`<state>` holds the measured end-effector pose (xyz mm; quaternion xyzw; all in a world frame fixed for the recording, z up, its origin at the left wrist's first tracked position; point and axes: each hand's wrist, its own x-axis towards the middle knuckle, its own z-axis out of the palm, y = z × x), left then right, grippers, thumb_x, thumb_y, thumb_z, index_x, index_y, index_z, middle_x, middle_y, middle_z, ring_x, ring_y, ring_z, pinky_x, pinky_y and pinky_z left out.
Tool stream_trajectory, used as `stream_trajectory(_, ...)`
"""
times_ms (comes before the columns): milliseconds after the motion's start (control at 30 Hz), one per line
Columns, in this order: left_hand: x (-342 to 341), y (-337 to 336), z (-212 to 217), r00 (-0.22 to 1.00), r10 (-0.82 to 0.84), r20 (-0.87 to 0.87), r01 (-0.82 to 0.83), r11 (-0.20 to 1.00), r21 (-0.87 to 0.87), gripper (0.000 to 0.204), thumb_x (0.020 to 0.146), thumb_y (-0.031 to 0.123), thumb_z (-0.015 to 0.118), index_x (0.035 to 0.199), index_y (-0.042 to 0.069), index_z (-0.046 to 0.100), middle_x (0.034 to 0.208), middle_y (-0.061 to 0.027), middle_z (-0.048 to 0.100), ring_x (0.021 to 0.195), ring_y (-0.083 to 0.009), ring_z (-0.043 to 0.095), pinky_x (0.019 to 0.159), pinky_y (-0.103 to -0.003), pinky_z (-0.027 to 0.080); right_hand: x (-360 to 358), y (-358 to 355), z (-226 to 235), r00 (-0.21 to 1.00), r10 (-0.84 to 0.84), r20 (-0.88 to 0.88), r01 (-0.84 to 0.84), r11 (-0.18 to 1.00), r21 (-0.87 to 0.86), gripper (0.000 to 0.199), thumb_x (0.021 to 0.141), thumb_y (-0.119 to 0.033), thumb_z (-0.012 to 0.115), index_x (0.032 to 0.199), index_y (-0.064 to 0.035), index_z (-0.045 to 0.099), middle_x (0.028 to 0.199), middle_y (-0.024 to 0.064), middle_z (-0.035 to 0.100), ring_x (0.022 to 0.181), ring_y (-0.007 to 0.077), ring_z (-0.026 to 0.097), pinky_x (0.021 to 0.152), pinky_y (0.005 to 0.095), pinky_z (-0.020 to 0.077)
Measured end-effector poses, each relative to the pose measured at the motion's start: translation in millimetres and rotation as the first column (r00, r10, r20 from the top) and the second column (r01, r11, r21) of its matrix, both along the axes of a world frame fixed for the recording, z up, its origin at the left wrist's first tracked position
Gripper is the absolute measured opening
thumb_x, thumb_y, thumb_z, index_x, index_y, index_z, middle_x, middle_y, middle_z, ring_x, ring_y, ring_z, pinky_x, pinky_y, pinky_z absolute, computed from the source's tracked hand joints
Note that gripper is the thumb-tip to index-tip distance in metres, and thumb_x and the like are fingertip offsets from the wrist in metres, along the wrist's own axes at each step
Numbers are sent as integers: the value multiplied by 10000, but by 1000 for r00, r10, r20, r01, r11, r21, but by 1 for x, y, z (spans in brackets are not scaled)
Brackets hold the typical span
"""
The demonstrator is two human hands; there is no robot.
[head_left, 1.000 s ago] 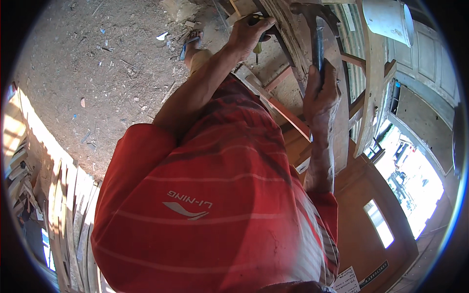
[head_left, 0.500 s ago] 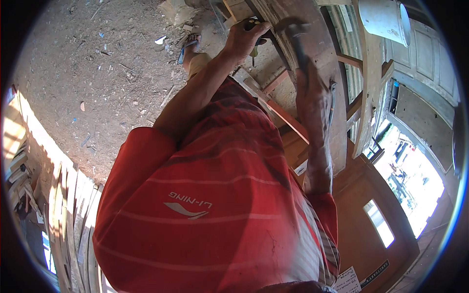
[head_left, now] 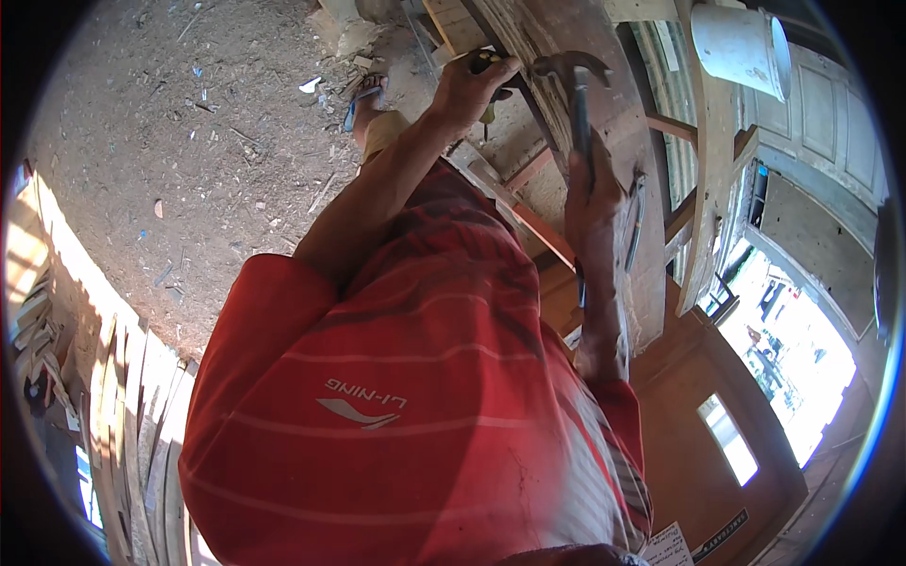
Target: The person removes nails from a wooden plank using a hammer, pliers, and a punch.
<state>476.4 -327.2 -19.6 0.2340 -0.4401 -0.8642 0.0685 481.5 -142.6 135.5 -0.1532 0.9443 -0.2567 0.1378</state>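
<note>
My right hand (head_left: 595,193) is closed round the handle of a claw hammer (head_left: 578,90). The hammer's dark metal head is over a thick wooden plank (head_left: 628,113); whether it touches the wood, I cannot tell. At the plank's left edge, my left hand (head_left: 464,94) is curled round a dark thing with yellow parts (head_left: 485,62), mostly hidden by the fingers. A yellowish-green piece (head_left: 488,117) shows beneath that hand. Beside my right wrist, a thin metal tool (head_left: 635,226) lies on the plank.
Reddish wooden braces (head_left: 543,226) run below the plank. A white bucket (head_left: 741,47) is at the upper right, near upright boards (head_left: 713,179). Lower right is a brown panel (head_left: 679,377) with a cutout. Wood strips (head_left: 123,424) stand at the lower left, and scraps litter the dirt floor (head_left: 226,141).
The hammer head, blurred before, now shows sharply and has shifted slightly right and down. My right hand has moved a little down. My left hand keeps nearly the same place and grip.
</note>
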Motion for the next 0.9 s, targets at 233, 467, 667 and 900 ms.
stream_trajectory(233,-5,-2,-2,1000,-7,-18,8,1000,21,378,962,302,745,1182,-1,696,1085,-72,714,945,-139,690,774,-306,624,6,-5,15,971,-178,-162,150,975,-166,454,1046,-157,577,1455,32,522,1075,250,718,919,286,734,776,383,561)
stream_trajectory(467,-7,-1,-5,999,9,-33,-8,1000,30,359,965,282,743,1180,-1,692,1069,-71,713,941,-141,699,755,-297,620,-6,0,-2,950,51,-309,-71,996,-55,475,1067,-212,558,1464,43,517,779,108,632,622,149,595,573,331,498)
stream_trajectory(667,-6,-2,-4,999,10,-37,-9,999,52,349,962,282,748,1141,-15,703,1044,-66,710,882,-129,689,746,-291,610,8,-19,37,951,-274,-142,242,948,-209,493,1043,-219,581,1482,-6,511,982,270,721,857,376,745,728,470,565)
stream_trajectory(900,-5,-2,-6,1000,5,-12,-5,998,-55,410,965,321,746,1193,-14,682,1046,-56,708,903,-108,682,783,-275,581,10,-8,-7,998,-16,-56,13,999,-48,470,1038,-181,579,1465,8,522,943,262,717,818,378,738,729,440,557)
